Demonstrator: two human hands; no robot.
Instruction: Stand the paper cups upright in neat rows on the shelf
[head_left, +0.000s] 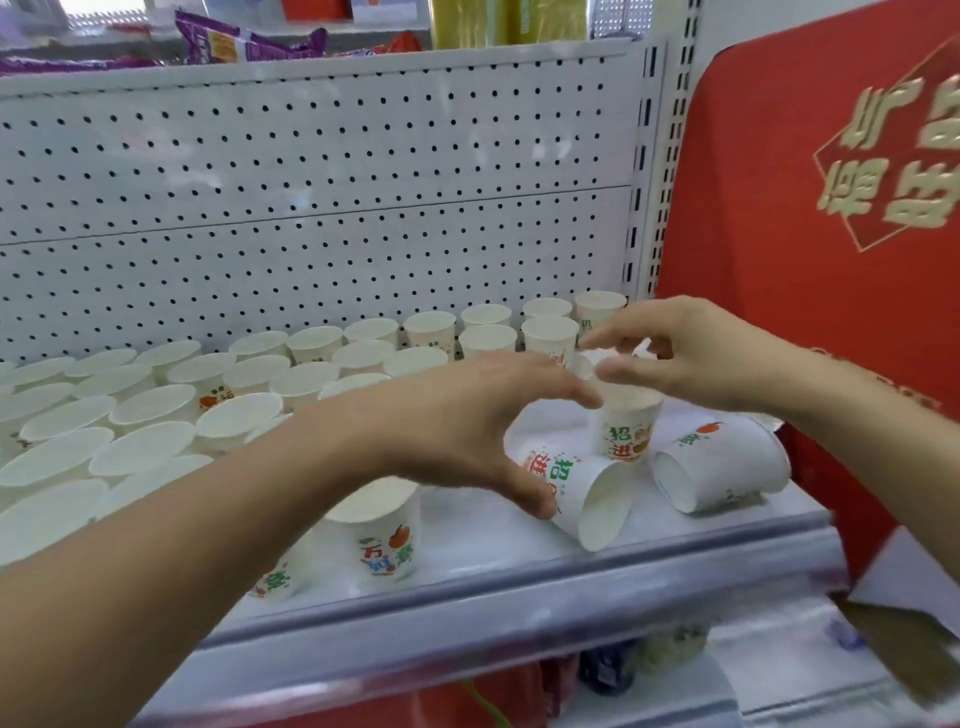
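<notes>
Several white paper cups (156, 405) with coloured print stand upright in rows across the left and back of the shelf (519, 597). Two cups stand alone near the front (382, 535). One cup lies on its side (592, 499), mouth toward the front edge. My left hand (467, 431) hovers over it with fingers spread, thumb tip by its base. Another cup (722, 467) lies tipped at the right end. An upright cup (626, 428) stands between the two. Just above it, my right hand (691, 353) pinches a blurred small white cup (589, 362) between thumb and fingers.
A white pegboard (311, 208) backs the shelf. A red cloth-covered panel (831, 234) stands close on the right. Purple snack packs (234, 47) lie on the shelf above. A lower shelf with dark items (613, 670) shows beneath the front rail.
</notes>
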